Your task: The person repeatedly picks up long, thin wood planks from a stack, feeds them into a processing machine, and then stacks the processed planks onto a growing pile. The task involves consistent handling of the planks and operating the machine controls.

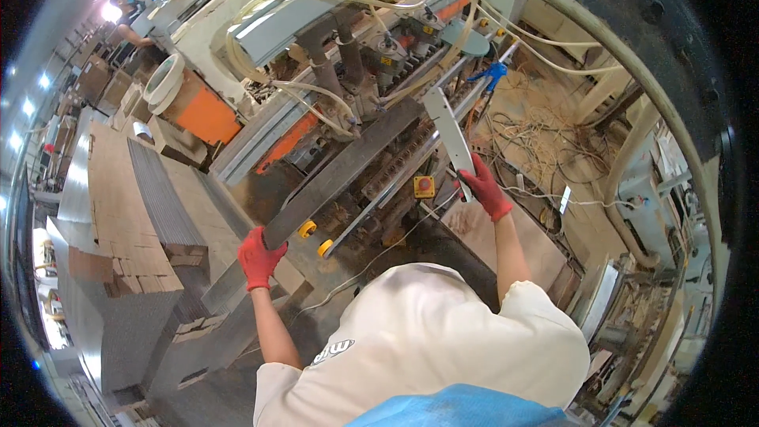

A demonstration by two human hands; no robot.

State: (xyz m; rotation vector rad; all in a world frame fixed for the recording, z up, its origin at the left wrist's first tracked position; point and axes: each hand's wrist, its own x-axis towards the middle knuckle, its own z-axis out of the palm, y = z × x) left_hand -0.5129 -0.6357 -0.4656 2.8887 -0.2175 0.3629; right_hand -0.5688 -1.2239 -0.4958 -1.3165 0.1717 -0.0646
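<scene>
My left hand [259, 257], in a red work glove, is closed on the near end of a long dark grey board [348, 171]. The board lies slantwise along the machine, its far part under the upright cylinders [352, 59]. My right hand [488, 190], also gloved in red, grips the lower end of a narrow white panel [451, 133]. That panel is held up, tilted, over the right side of the machine. Between my hands, a metal rail [387, 190] with yellow rollers [325, 247] at its near end runs beside the board.
Stacks of grey and brown panels [134, 198] fill the left side. A yellow box with a red button [424, 186] sits below the rail. Near the white panel hangs a blue air gun [492, 75]. Tangled cords [538, 142] cover the dusty floor at right. Another person [134, 32] stands far left.
</scene>
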